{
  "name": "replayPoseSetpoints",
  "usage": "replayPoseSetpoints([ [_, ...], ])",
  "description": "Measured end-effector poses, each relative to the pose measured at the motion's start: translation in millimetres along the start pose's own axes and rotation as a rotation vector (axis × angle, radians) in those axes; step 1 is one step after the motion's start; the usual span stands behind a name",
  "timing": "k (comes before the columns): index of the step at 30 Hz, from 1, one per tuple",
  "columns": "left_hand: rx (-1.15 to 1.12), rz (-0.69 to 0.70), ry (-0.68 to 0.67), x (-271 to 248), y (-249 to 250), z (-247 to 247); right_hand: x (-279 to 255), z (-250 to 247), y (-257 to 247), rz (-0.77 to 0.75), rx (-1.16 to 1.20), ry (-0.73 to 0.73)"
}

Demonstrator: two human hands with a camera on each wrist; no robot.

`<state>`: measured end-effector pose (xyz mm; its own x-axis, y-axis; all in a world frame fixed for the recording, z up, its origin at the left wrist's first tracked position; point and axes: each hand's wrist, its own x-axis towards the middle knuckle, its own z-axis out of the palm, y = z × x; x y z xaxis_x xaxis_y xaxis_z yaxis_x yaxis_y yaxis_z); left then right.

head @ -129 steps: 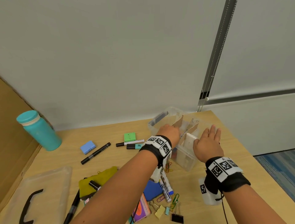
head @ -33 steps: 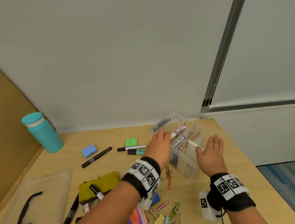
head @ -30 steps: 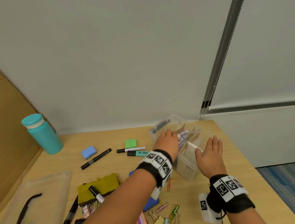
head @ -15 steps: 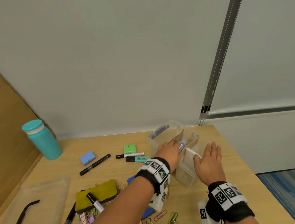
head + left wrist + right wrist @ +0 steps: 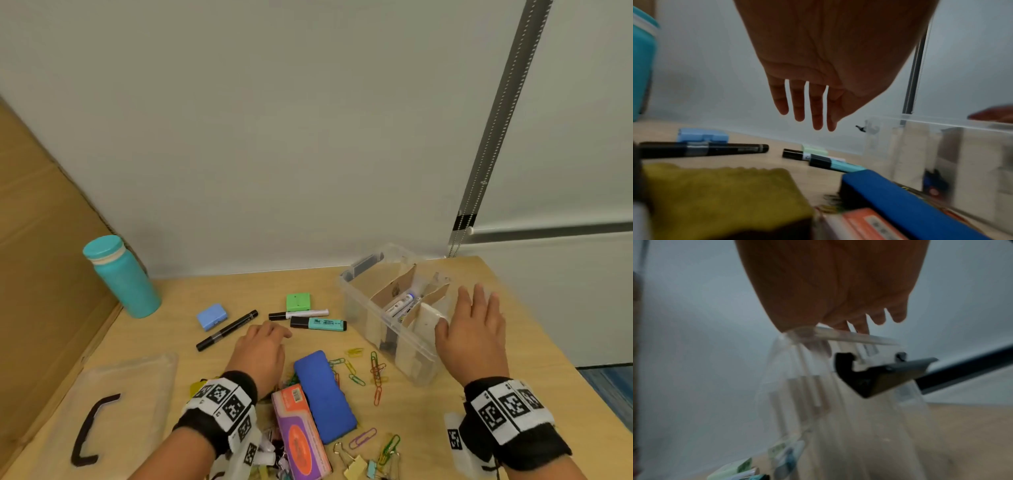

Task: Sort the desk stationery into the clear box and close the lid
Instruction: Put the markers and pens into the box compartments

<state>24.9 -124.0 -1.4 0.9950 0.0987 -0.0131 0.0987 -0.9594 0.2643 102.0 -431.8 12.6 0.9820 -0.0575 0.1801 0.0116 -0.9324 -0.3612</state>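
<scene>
At the bottom centre of the head view, nearest the camera, binder clips (image 5: 356,467) and coloured paper clips (image 5: 376,371) lie loose on the desk (image 5: 428,421), beside an orange-and-purple packet (image 5: 301,435) and a blue whiteboard eraser (image 5: 323,394). At the lower left the clear lid (image 5: 126,394) lies flat with its black handle (image 5: 89,430) up, well apart from the box. The left hand (image 5: 262,353) hovers palm down left of centre, holding nothing, its fingers (image 5: 797,104) straight and slightly spread above a yellow cloth (image 5: 719,191); past the fingertips lie a black marker (image 5: 226,330), a teal highlighter (image 5: 318,323) and a white marker (image 5: 298,314), none of them touched. The right hand (image 5: 474,337) sits at the right of the frame, fingers (image 5: 479,301) extended over the near right rim of the clear box (image 5: 370,308); in the right wrist view the thumb lies against the box's clear wall just under the rim, above a black latch (image 5: 869,374). The box stands open right of centre, split by cardboard dividers (image 5: 397,286): the middle compartment holds several markers (image 5: 401,305) lying on a slant, while the contents of the other compartments are unclear. Farther back, a blue eraser case (image 5: 212,317) and a green sharpener-like block (image 5: 298,301) lie in mid-frame, and a teal bottle (image 5: 121,275) stands upright at the left, close to the wall.
</scene>
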Motion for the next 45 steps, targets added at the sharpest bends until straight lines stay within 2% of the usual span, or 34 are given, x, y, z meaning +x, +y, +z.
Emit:
replayPoseSetpoints([
  [2,0.038,-0.054,-0.057,14,-12,-2,-13,-7,-20,-0.181,0.061,0.146],
  [4,0.066,-0.079,-0.109,31,-16,-4,-29,-11,-50,-0.368,0.202,0.19],
  [6,0.112,-0.065,-0.137,47,-14,-5,-40,-3,-83,-0.516,0.276,0.142],
  [8,0.145,-0.062,-0.166,60,-12,-4,-40,17,-109,-0.591,0.252,0.002],
  [10,0.153,-0.084,-0.217,72,-12,1,-30,44,-126,-0.551,0.22,-0.177],
  [12,0.124,-0.123,-0.263,81,-15,5,-14,68,-135,-0.441,0.173,-0.323],
  [14,0.09,-0.14,-0.285,88,-19,7,0,85,-138,-0.352,0.1,-0.439],
  [17,0.109,-0.139,-0.292,96,-24,12,10,103,-138,-0.315,-0.092,-0.571],
  [24,0.226,-0.145,-0.323,106,-34,19,8,111,-144,-0.318,-0.31,-0.548],
  [30,0.241,-0.172,-0.379,105,-31,15,3,93,-142,-0.301,-0.298,-0.595],
  [34,0.158,-0.172,-0.343,92,-32,11,-3,63,-131,-0.307,0.0,-0.498],
  [39,-0.149,-0.164,-0.166,64,-37,9,-16,2,-112,-0.365,0.37,-0.294],
  [43,-0.285,-0.141,-0.087,42,-38,4,-16,-42,-90,-0.31,0.603,-0.046],
  [45,-0.3,-0.131,-0.065,34,-36,2,-8,-53,-78,-0.243,0.641,0.101],
])
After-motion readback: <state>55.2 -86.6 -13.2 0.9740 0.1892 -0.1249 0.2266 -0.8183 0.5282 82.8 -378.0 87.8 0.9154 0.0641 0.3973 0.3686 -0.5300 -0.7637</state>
